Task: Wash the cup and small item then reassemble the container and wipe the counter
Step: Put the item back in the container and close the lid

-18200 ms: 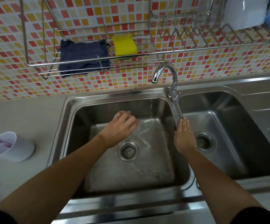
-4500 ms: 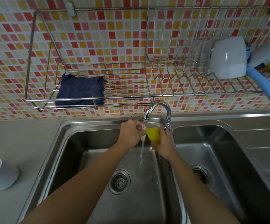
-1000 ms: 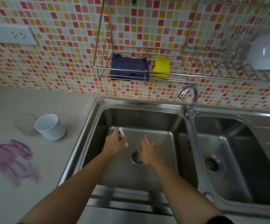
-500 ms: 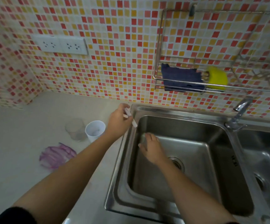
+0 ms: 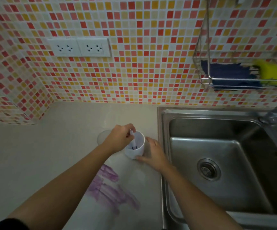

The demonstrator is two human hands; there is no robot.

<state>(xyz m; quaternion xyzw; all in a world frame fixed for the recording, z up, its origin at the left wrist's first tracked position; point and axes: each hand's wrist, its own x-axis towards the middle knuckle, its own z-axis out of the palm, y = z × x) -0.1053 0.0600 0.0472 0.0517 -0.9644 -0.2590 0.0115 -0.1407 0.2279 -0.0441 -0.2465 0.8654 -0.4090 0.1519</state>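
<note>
Nearest, left of the sink, the purple smear lies unwiped on the counter, so that step remains. Beyond it, both hands have left the sink for the cup, which stands just left of the sink's rim. The left hand, half a second ago carrying the small item over that rim, now pinches its top, with its lower end inside the cup. The right hand (out of the basin now) curls round the cup's sink-side wall. Washing looks done and reassembly is beginning. Farther back, the cloth and sponge hang above the sink.
</note>
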